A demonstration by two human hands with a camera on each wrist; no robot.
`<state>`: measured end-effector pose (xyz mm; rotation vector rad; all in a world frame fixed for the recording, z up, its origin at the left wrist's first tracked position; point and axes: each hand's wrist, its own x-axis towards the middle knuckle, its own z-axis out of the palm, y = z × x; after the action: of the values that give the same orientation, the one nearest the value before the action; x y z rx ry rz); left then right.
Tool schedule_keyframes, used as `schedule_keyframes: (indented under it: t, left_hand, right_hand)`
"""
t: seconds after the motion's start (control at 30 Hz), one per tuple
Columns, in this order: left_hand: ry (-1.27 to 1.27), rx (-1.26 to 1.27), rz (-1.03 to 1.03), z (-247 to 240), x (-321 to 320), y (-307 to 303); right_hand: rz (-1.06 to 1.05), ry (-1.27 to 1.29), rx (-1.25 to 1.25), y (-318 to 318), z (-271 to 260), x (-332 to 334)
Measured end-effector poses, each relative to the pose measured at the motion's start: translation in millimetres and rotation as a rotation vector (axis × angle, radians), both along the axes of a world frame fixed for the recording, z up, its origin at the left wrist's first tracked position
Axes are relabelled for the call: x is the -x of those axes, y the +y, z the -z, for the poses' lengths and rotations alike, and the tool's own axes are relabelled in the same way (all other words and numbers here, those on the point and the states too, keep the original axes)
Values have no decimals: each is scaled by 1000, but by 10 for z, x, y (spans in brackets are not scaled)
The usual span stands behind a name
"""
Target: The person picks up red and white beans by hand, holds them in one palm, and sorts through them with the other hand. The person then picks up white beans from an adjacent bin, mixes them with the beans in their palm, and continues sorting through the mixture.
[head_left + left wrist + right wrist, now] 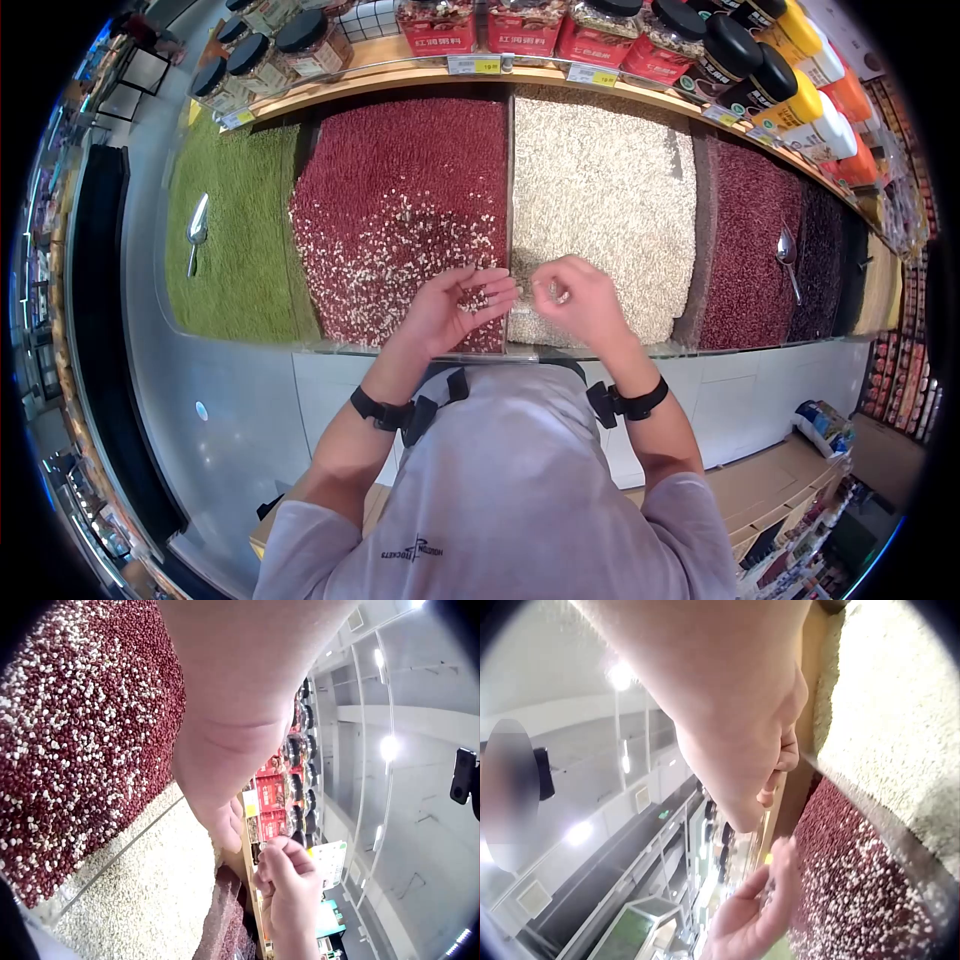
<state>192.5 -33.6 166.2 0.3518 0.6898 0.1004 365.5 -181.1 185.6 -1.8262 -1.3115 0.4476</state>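
My left hand (455, 308) is palm up with its fingers lightly bent, over the front of the dark red beans (410, 140). Many pale grains lie scattered among those beans. Fingertips of the left hand point at the divider, close to the right hand (585, 300). That right hand is over the near edge of the pale grain bin (605, 190), fingers curled and thumb meeting the index finger. A tiny pale grain (262, 847) shows at its fingertips in the left wrist view. In the right wrist view the left hand (754, 911) is cupped, its palm partly hidden.
A bin of green beans (235, 260) with a metal scoop (198, 230) lies left. Right are dark red beans (745, 230) with a second scoop (787, 255), then black ones. A shelf (400, 72) with jars and packets runs along the back. A clear divider (509, 180) separates the middle bins.
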Motion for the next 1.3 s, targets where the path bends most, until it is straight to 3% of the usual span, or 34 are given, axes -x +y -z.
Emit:
schedule_keyframes:
  t: [0.03, 0.1, 0.23, 0.37, 0.43, 0.53, 1.03, 1.3]
  left_hand:
    - [1, 4, -2, -4, -4, 2]
    - [16, 20, -28, -30, -20, 4]
    - [18, -2, 6, 4, -75, -12]
    - [4, -18, 15, 32, -146, -58]
    - [-9, -28, 26, 69, -186, -93]
    - [31, -62, 9, 33, -236, -139]
    - [30, -38, -32, 166, -252, -225]
    - [-28, -6, -36, 213, -197, -146]
  right_hand:
    - [-2, 1, 4, -68, 77, -108]
    - [184, -66, 139, -167, 267, -301]
    - [184, -160, 176, -272, 301, -350]
    - [178, 30, 89, -168, 69, 5]
    - [53, -6, 13, -97, 58, 130]
    - [24, -22, 10, 0, 59, 222]
    - [-59, -203, 231, 96, 124, 265]
    - [-58, -189, 212, 178, 138, 306]
